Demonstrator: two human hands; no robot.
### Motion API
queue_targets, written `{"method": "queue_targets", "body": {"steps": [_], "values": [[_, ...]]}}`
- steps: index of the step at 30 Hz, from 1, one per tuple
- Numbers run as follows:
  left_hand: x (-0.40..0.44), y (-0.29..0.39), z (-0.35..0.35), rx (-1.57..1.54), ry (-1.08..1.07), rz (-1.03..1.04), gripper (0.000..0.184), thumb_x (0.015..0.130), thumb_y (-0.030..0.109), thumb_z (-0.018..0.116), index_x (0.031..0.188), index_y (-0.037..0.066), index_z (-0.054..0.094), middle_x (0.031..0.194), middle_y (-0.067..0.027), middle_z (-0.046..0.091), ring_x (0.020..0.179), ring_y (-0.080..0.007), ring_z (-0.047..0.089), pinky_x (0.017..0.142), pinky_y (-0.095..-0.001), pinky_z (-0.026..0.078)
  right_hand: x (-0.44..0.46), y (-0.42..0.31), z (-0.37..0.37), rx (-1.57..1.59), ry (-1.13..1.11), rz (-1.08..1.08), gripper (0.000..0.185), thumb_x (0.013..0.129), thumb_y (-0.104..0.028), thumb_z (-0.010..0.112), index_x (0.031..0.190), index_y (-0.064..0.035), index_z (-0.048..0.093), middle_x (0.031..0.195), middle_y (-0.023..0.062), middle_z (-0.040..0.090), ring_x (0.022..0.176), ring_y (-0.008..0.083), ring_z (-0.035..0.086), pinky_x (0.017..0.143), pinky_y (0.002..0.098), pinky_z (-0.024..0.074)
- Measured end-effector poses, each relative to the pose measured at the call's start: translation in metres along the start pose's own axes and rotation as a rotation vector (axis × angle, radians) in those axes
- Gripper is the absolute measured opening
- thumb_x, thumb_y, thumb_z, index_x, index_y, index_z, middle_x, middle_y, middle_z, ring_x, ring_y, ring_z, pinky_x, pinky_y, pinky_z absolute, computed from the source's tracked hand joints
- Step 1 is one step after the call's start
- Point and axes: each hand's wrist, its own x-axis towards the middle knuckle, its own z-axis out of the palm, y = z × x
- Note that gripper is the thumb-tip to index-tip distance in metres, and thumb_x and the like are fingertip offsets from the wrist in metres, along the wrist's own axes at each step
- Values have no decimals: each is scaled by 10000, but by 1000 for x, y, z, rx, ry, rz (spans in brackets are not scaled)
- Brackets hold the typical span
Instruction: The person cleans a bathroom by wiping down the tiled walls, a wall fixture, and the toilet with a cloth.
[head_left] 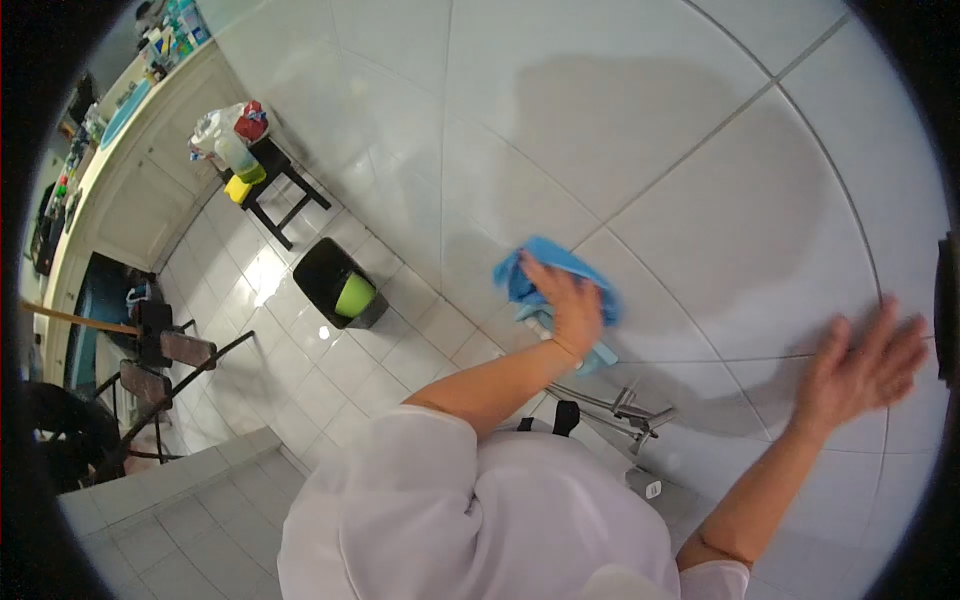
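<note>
My left hand (568, 312) presses a crumpled blue cloth (535, 262) against the white wall tiles (640, 180). The fingers lie over the cloth, and part of it sticks out past them. Lighter blue material (597, 358) shows below that hand; I cannot make out whether it belongs to the cloth. Off to the right, my right hand (865, 368) is open against the tiled wall, fingers spread, holding nothing. A metal tap (630, 415) is fixed to the wall below and between the two hands.
A black bin (320, 275) with a green item (355, 296) inside stands on the tiled floor. Behind it, a dark stool (275, 175) bears a bottle (238, 158) and a yellow sponge-like block (238, 190). A counter (110, 165) and folding metal frame (190, 370) are at left.
</note>
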Motion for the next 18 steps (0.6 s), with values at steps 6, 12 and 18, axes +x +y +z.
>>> {"method": "queue_targets", "body": {"steps": [6,12,18], "values": [[86,105,29,741,-499,1129,594,744,462,553,1232,137,459,1369,-293,144,1239,-507,118,940,-645,73,38,-85,0,153,-155,-173,384,820,-430,518,1186,-315,524,1365,-29,353,1309,198,212,1061,368,-43],[131,80,36,260,34,567,650,743,468,563,1273,124,413,1383,-259,140,1250,-476,126,986,-566,124,7,-36,-3,195,-104,-49,434,775,-492,548,1179,-335,524,1388,9,311,1322,209,150,1058,385,-33],[-6,-12,-36,792,-919,1286,498,721,259,570,1202,327,458,1372,-103,272,1205,-332,325,955,-536,264,-11,-26,5,67,-10,67,545,745,-569,545,1188,-253,534,1391,42,299,1321,220,129,1041,387,-44]]}}
